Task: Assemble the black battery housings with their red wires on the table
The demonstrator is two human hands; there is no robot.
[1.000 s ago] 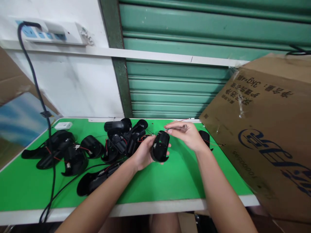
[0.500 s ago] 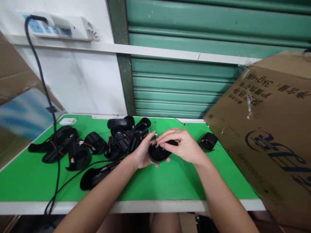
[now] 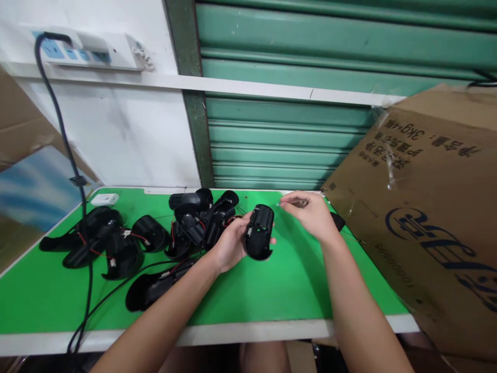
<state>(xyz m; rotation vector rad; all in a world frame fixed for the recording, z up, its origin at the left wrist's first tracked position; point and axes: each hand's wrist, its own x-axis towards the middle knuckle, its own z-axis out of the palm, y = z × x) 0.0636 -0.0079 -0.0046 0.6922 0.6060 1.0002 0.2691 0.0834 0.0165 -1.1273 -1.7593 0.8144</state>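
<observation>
My left hand (image 3: 234, 239) is closed around the side of a black plastic housing (image 3: 259, 234). The hollow inside of the housing faces me, showing holes and a small pale part along its left edge. To the right and apart from it, my right hand (image 3: 306, 210) is held above the green table top with thumb and fingers pinched together. Something tiny and shiny shows at those fingertips, too small to name. Left of my hands lies a pile of similar black housings (image 3: 190, 223), some with red wires and white connectors.
More black housings (image 3: 122, 254) lie on the green table (image 3: 248, 300) at the left. A black cable (image 3: 64, 124) hangs from a power strip (image 3: 116, 52) across the table's left side. A large cardboard box (image 3: 419, 207) borders the right. Behind my right wrist sits another black piece (image 3: 337, 221).
My right hand has left the housing and moved up and to the right. The housing has been tilted in my left hand, so its inside now faces me.
</observation>
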